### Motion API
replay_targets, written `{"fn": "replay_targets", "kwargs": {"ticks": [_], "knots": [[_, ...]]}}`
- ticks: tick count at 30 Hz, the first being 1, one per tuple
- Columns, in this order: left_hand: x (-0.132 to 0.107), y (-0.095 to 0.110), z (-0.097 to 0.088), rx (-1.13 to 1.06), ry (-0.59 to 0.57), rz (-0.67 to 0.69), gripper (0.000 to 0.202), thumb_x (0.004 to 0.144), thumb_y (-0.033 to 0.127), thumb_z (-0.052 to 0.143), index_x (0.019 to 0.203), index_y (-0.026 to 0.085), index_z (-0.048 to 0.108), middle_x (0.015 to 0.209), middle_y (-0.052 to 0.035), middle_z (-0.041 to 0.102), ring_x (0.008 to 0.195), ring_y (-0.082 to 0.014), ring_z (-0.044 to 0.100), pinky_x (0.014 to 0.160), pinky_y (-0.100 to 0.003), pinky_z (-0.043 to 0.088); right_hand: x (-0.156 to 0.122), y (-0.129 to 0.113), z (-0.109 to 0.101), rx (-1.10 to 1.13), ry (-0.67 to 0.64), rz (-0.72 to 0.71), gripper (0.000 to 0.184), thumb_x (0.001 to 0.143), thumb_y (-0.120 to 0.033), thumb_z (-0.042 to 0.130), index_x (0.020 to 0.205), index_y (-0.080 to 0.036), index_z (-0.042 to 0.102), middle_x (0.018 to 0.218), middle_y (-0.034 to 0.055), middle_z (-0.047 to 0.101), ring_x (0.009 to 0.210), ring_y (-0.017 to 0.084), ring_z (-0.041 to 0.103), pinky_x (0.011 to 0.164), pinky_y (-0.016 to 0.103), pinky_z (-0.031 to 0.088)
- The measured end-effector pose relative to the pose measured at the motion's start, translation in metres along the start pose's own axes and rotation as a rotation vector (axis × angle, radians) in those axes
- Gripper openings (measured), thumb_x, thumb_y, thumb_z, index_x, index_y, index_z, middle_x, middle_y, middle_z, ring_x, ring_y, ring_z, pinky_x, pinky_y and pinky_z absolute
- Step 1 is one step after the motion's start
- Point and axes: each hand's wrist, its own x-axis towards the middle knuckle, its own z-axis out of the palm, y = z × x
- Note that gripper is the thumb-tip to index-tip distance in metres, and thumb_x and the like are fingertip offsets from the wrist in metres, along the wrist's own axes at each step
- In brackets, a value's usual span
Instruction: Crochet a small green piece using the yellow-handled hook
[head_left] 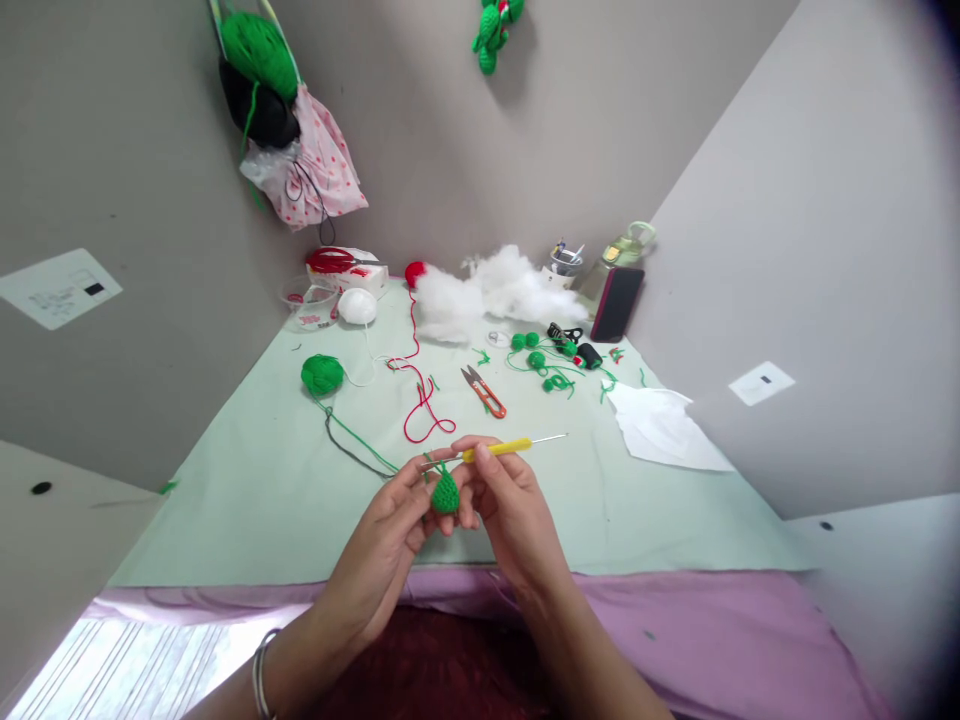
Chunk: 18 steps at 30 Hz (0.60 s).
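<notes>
My left hand [390,530] pinches a small green crocheted piece [445,493] between thumb and fingers, just above the near edge of the pale green table [262,500]. My right hand [506,500] is closed on a yellow-handled crochet hook [504,449], whose metal end points right. Green yarn runs from the piece back across the table to a green yarn ball [322,374] at the left. Both hands touch around the piece.
Orange thread snips [484,391] and a loop of red yarn [420,395] lie mid-table. White stuffing [495,290], small green crocheted parts [540,358], a dark phone [616,303], a white paper [664,428] and a white tub [311,305] sit farther back. Bags hang on the wall.
</notes>
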Motion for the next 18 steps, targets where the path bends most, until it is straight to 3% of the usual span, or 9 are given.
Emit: {"fn": "replay_targets", "kwargs": {"ticks": [9,13,18], "knots": [[0.003,0.007,-0.011,0.047,-0.028,-0.002,0.031,0.093,0.037,0.081,0.117,0.018,0.082,0.095,-0.0051,0.074,0.077,-0.0142,0.057,0.076,-0.028,0.047,0.002,0.002,0.006,-0.065,0.003,-0.048,0.036,0.090,-0.053,0.078,0.098,-0.017,0.079,0.064,-0.0003,0.071,0.047,0.010,0.059,0.049,0.023,0.041],[0.004,0.012,-0.019,0.106,-0.092,0.028,0.036,0.098,0.041,0.074,0.127,0.020,0.079,0.091,-0.0049,0.072,0.085,-0.0172,0.057,0.078,-0.029,0.043,0.000,0.002,0.009,-0.127,0.016,-0.118,0.036,0.091,-0.053,0.079,0.096,-0.018,0.083,0.063,-0.0001,0.068,0.053,0.011,0.058,0.054,0.025,0.044],[-0.001,0.018,-0.024,0.085,-0.096,0.040,0.047,0.089,0.039,0.085,0.131,0.022,0.077,0.088,-0.0024,0.070,0.081,-0.0159,0.055,0.072,-0.029,0.037,-0.003,0.001,0.008,-0.231,-0.039,-0.276,0.025,0.096,-0.046,0.076,0.095,-0.023,0.085,0.077,0.0010,0.070,0.061,0.011,0.060,0.062,0.028,0.049]]}}
